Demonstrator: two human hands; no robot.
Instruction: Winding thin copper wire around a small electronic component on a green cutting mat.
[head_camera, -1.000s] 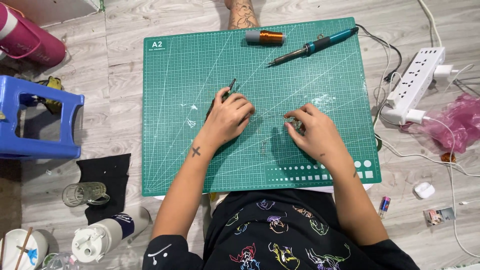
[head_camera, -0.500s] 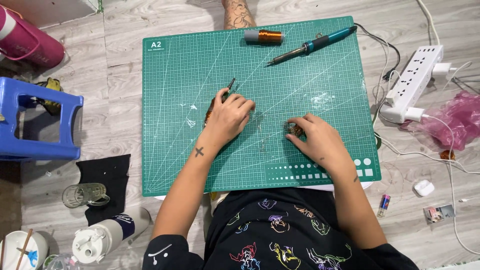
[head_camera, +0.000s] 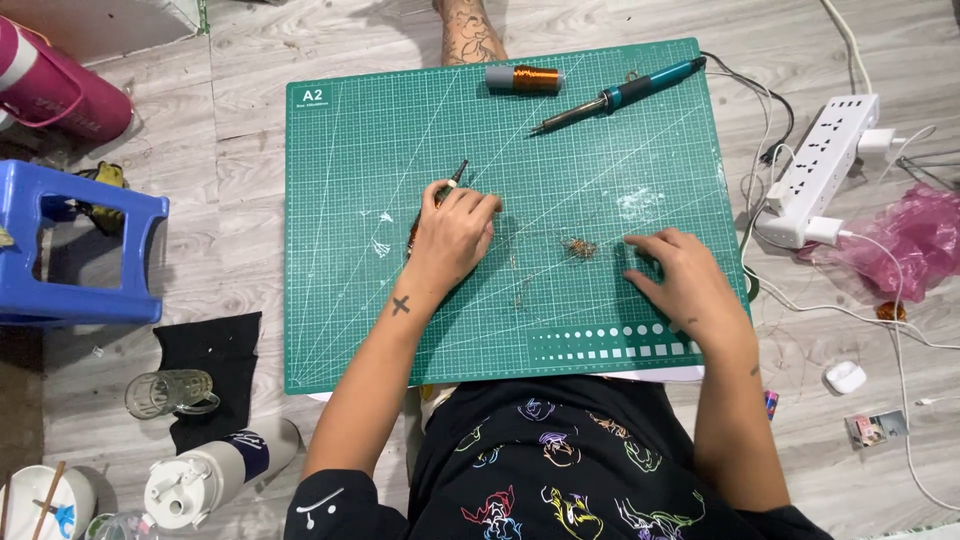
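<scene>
Hands at work over a green mat (head_camera: 350, 200) laid on a wooden floor, as I watch from the head camera. The left hand (head_camera: 452, 232) lies knuckles up near the mat's middle, forearm angled in from below, fingers curled shut around a thin tool (head_camera: 456, 177) whose dark tip pokes out toward the far edge. The right hand (head_camera: 680, 275) rests palm down, fingers spread loosely and flat on the mat, holding nothing, its fingertips just beside a small tangle of wire (head_camera: 579, 247). At the mat's far edge lie a copper spool (head_camera: 527, 78) and a soldering iron (head_camera: 620, 95). A white power strip (head_camera: 818, 165) sits on the floor to the right.
</scene>
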